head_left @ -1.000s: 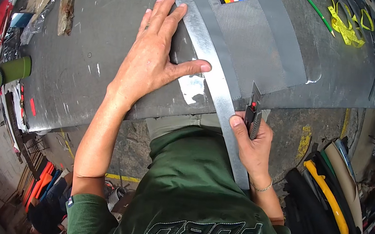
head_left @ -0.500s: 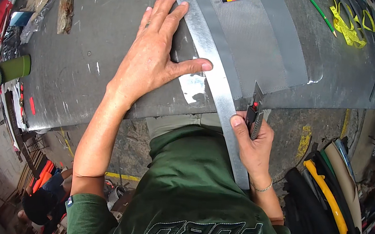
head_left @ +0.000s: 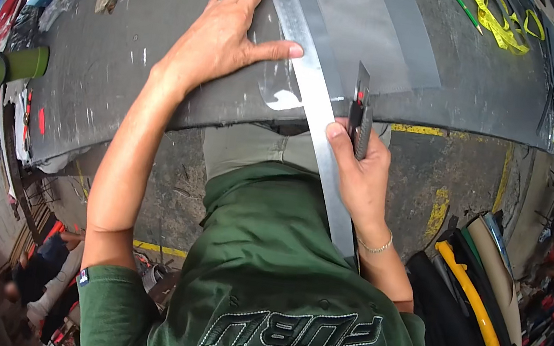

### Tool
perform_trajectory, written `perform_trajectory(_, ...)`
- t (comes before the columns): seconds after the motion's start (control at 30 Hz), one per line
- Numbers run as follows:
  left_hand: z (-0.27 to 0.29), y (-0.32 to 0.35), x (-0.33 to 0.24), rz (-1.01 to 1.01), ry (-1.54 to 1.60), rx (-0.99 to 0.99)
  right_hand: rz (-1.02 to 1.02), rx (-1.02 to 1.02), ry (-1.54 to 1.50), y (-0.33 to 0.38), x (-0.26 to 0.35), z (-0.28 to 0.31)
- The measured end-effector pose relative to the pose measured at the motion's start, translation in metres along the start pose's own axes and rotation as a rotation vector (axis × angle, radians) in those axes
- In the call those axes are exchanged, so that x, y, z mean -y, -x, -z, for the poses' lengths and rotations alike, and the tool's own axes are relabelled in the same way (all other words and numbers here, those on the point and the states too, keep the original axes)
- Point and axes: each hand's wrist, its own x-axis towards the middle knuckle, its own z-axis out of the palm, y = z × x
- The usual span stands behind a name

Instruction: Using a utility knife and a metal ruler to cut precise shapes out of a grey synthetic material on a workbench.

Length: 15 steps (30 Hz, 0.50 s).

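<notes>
In the head view, the long, flat, silver metal straightedge lies across the dark grey worktable, its long axis running from far and a little left to near and right, its near end reaching past the table's near edge. Just right of it, along much the same line, lies the flat grey rectangular fabric panel with darker side bands; whether the metal overlaps the panel's left border, I cannot tell. The left hand is spread flat and grasps nothing: its fingers point far, mostly left of the straightedge, with the thumb tip resting on the metal. The right hand, nearer the body, is closed around the slim black utility knife with a red detail, its thumb also on the straightedge; its other fingers are mostly hidden. That knife is right of the straightedge, by the panel's near edge, long axis running near to far, bare blade pointing far; whether the tip touches the panel, I cannot tell
</notes>
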Motion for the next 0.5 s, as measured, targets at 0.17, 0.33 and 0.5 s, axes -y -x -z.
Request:
perform_trajectory(0.17,-0.002,0.0,0.014,-0.062,-0.027,-0.045,0.068,0.034,-0.119,-0.006,-0.011,-0.003)
perform_trajectory(0.33,-0.02,-0.008,0.044,-0.142,0.149,-0.137,0.064,0.095,-0.165,-0.01,-0.014,-0.002)
perform_trajectory(0.5,-0.044,-0.004,0.098,-0.198,-0.29,-0.213,0.124,0.157,-0.224,-0.01,-0.019,-0.007)
